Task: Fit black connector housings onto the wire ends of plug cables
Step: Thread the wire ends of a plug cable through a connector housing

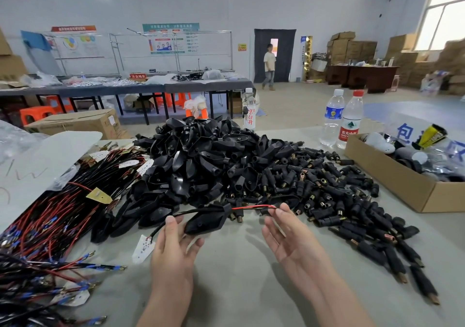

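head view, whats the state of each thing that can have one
black housing, threaded on the cable, held by left hand
red wire, end at right hand fingertips, grip unclear
bottles, capped, upright
cardboard box, open
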